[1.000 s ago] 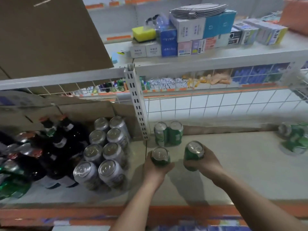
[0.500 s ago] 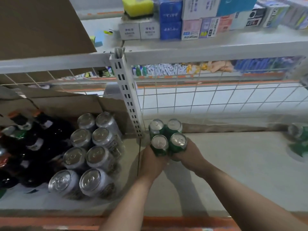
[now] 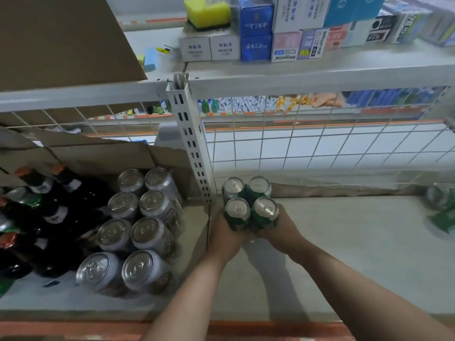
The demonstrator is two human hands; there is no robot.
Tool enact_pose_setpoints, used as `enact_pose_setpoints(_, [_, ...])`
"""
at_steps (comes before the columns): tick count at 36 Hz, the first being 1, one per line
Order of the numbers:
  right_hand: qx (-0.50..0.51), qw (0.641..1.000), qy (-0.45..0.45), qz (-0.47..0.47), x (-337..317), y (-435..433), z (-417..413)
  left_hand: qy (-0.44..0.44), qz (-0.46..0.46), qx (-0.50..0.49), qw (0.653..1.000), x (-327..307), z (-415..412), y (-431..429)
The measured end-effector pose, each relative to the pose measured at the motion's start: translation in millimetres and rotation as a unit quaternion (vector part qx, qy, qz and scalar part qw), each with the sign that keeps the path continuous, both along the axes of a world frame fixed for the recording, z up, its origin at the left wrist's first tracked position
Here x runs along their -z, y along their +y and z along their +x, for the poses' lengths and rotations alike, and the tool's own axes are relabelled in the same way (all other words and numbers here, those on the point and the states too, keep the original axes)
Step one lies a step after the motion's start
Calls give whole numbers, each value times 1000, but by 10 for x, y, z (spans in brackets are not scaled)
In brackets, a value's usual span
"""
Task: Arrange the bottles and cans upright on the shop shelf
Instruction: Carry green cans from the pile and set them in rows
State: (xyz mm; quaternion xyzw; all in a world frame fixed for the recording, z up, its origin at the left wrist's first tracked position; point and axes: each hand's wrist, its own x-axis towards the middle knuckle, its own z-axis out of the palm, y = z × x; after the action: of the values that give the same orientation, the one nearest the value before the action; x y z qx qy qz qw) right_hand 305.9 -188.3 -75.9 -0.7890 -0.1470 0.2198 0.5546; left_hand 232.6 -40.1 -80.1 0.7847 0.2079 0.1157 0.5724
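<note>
Apparently each hand grips one upright green can.

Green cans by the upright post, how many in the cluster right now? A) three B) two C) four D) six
C: four green cans stand upright in a two-by-two block, the left hand and right hand each holding one of the front pair against the back pair.
</note>
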Motion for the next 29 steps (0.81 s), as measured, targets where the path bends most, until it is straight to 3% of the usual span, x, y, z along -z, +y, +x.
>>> enact_pose_setpoints(5, [34,999,30,6,-176,-103,-111,32,-25,9,999,-210,-174,30])
enact_pose_setpoints(11, [82,995,12,-53,-549,-298,-156,-5,73,-17,997,-601,-269,87])
enact_pose_setpoints(16, [154,986,-33,-52,-847,-748,-263,-5,119,43,992,-923,-136,-116])
enact_pose_setpoints(29, [387,919,-54,-53,-1407,-2972,-650,-23,69,294,953,-1309,366,-2099])
